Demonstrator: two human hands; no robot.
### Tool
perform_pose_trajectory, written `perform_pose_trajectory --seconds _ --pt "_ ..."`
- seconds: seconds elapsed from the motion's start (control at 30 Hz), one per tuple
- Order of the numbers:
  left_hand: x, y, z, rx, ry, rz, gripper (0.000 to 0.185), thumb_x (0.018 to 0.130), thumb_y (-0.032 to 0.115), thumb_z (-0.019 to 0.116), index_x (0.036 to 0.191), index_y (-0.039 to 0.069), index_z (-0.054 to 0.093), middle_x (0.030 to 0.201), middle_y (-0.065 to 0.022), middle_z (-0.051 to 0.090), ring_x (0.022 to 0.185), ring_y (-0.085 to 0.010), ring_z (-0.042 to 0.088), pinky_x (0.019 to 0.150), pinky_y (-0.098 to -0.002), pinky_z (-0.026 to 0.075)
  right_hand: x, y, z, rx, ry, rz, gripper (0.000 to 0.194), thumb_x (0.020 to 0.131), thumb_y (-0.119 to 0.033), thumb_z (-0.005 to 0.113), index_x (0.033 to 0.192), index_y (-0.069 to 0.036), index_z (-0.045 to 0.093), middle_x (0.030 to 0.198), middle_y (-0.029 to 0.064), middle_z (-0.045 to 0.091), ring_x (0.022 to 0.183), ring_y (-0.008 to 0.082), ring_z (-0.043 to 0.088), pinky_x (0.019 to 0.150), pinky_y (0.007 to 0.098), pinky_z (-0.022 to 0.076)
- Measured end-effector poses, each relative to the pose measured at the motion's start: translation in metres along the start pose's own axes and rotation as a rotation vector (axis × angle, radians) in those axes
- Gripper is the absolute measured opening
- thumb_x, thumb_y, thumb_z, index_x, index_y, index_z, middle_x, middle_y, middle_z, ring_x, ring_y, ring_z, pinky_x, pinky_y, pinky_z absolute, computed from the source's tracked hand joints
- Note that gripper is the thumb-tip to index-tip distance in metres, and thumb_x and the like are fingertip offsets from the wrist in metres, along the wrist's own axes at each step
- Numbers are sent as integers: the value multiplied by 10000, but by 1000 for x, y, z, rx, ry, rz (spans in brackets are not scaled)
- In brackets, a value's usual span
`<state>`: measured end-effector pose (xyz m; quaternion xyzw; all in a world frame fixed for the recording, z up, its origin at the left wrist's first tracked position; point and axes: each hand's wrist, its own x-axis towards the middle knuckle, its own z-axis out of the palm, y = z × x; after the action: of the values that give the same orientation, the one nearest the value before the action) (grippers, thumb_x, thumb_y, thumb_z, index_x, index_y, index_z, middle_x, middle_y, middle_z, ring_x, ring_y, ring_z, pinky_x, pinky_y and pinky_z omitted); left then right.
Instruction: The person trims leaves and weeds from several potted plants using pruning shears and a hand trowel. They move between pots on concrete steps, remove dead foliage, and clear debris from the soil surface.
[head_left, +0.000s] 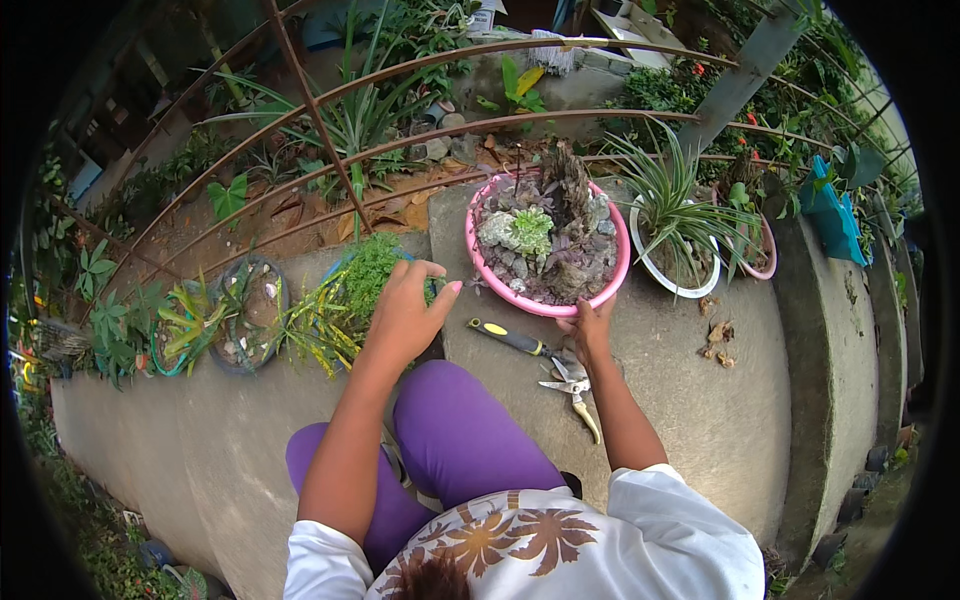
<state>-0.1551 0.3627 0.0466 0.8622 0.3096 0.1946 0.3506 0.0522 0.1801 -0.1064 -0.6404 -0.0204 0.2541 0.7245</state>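
A round pink basin planter (487, 274) stands on the concrete in front of me, holding soil, stones, a weathered piece of wood (568, 184) and a pale green rosette plant (531, 230). Its near rim is in the grip of my right hand (591, 330). My left hand (409, 311) hovers left of the basin, thumb and fingers apart, with nothing visible in it. Below that hand grows a feathery green plant (367, 274). A hand tool with a black and yellow handle (510, 337) lies near the basin, its head partly hidden by pruning shears (577, 397) and my right arm.
To the right stand a white pot (671, 283) of striped spiky leaves, a pink pot (769, 255) and a blue planter (829, 214). Concrete steps (814, 360) drop away there. Rusty metal bars (450, 146) curve across the back. Leftward sits a dark round pot (251, 352).
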Motion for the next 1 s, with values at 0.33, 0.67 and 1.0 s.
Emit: perform_pose_trajectory --seconds 0.33,0.67,1.0 --pt "2 -15 -7 26 15 7 326 811 266 607 995 3 552 972 -182 527 916 -348 538 801 -400 430 42 -37 -60 -410 -70 -5 603 769 -112 438 1334 -161 234 819 78 534 474 136 514 313 222 386" --pt "2 -14 -10 24 25 10 320 800 257 615 991 7 553 958 -178 515 877 -348 548 756 -410 449 96 -59 -90 -392 -152 277 513 796 -172 401 1296 -210 293 611 9 472 415 117 458 319 236 346" --pt "7 -11 -9 41 30 -13 320 804 258 603 1000 11 551 974 -173 511 886 -339 547 761 -408 451 116 9 -96 -549 265 -135 411 860 -286 445 1194 -46 441 1016 117 539 875 204 512 713 354 433"
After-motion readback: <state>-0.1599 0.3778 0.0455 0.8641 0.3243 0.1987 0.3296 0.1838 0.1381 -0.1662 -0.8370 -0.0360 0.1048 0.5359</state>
